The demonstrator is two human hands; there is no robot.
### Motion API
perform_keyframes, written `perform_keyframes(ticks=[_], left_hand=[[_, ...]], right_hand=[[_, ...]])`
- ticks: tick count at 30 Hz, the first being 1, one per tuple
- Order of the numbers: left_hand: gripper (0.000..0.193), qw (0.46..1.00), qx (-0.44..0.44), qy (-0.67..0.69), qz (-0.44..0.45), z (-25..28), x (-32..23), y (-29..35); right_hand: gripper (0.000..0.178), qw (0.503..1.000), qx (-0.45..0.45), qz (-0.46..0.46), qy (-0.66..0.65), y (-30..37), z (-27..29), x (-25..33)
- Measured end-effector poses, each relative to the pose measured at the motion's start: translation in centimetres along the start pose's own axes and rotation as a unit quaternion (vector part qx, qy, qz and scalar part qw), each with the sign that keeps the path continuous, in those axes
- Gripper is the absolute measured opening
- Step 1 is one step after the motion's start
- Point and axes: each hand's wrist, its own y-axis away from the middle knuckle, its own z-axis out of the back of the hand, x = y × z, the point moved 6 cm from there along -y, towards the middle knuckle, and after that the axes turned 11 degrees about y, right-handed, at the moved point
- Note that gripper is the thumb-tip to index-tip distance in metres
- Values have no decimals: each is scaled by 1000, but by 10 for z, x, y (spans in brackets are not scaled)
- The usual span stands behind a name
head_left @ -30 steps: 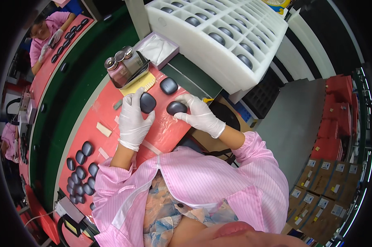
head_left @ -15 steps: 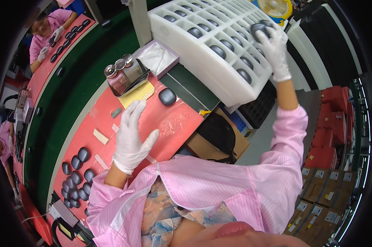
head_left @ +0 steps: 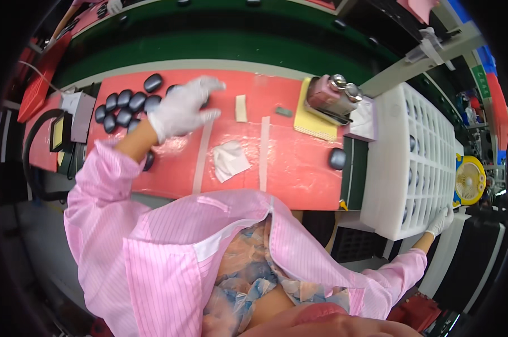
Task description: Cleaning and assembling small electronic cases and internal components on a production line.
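My left hand [head_left: 184, 109], in a white glove, reaches over the red work mat [head_left: 299, 185] with thumb and fingers apart. Parts of dark rounded cases show behind it; it does not visibly grip any. To its left lie several more glossy blue-black cases [head_left: 137, 101]. Over at the far right, my gloved right hand [head_left: 440, 221] is at the near corner of a white foam tray [head_left: 386, 180]; its fingers are small and partly hidden. Dark cases sit in some of the tray's compartments. A single case [head_left: 337, 158] rests near the mat's right edge.
A crumpled white cloth [head_left: 230, 160] lies mid-mat. Pump bottles [head_left: 328, 94] stand on a yellow pad [head_left: 313, 126] before a metal post [head_left: 428, 53]. Behind the mat runs a green conveyor [head_left: 220, 42]. A yellow fan [head_left: 470, 180] stands beyond the tray.
My view has turned left. My left hand has moved over to the group of cases. My right hand, which held a dark case above the tray, is now lower at the tray's corner.
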Motion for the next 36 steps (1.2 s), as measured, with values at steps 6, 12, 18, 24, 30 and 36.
perform_keyframes(ticks=[6, 12, 18, 24, 30, 36], left_hand=[[59, 982, -6, -174, 72, 83, 75, -55], [69, 976, 55, -172, 123, 70, 120, -127], [55, 973, -119, -184, 66, 93, 151, -219], [58, 937, -264, -208, 99, 105, 225, -326], [71, 934, -300, -158, 115, 87, 262, -379], [71, 896, -351, -199, 185, 153, 291, -357]], right_hand=[[26, 894, 285, -68, -338, 76, 106, 338], [30, 751, 343, 414, -382, 228, 122, 572], [21, 792, 336, 354, -367, 252, 85, 571], [25, 864, 317, 187, -342, 247, 67, 559], [33, 865, 327, 192, -329, 259, 66, 555], [32, 876, 325, 183, -305, 253, 66, 556]])
